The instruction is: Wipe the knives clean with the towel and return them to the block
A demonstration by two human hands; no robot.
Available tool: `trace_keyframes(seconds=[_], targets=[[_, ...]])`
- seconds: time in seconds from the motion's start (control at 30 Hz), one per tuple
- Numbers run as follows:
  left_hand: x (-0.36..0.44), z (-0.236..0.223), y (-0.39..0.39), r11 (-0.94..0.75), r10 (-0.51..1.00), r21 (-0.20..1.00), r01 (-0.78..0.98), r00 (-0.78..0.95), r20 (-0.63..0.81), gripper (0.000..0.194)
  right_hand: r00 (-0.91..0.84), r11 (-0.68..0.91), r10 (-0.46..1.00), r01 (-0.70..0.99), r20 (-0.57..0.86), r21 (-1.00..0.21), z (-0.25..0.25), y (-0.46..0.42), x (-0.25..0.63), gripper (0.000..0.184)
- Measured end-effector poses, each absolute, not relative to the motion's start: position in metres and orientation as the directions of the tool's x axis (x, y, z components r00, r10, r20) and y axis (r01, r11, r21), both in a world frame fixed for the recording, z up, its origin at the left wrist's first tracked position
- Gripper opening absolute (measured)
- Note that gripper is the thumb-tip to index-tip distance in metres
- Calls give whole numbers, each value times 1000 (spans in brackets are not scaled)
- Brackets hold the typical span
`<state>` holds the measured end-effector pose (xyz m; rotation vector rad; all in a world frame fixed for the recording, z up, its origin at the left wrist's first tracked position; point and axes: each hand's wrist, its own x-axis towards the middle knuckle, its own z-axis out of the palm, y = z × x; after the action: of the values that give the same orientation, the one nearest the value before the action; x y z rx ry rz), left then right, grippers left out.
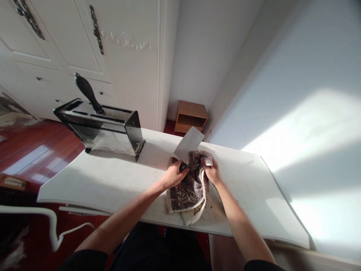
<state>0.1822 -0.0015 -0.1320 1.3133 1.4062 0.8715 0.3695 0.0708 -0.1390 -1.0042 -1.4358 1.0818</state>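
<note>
Over the white table (239, 162), the rectangular grey metal cleaver (190, 143), likely stiff and weighty, suits holding by the black handle (183, 166) the left hand (172, 176) clasps, while the right hand (212, 173) pinches a brown-and-cream cloth towel (187, 194).

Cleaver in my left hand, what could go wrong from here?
Your right hand holds the towel close to the cleaver, so a slip could bring fingers against an edge. The towel is also bunched beside the handle in your left hand; a loose fold might snag and twist the cleaver.
</note>
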Motion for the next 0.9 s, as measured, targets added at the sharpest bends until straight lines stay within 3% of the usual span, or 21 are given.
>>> trace_keyframes(seconds=[0.1,0.33,0.63,0.9], targets=[[181,-131,-1,149,982,948,280,67,-174,24,-94,219,973,98,210,-971,-142,74,368,16],[182,-128,0,56,991,943,328,96,-92,20,156,289,935,193,320,-938,-132,69,363,25],[184,-130,4,-83,987,831,550,161,-8,20,-49,484,874,200,484,-852,-137,64,356,41],[185,-130,4,-139,978,713,688,206,-9,25,-120,693,668,458,734,-556,-144,65,352,38]])
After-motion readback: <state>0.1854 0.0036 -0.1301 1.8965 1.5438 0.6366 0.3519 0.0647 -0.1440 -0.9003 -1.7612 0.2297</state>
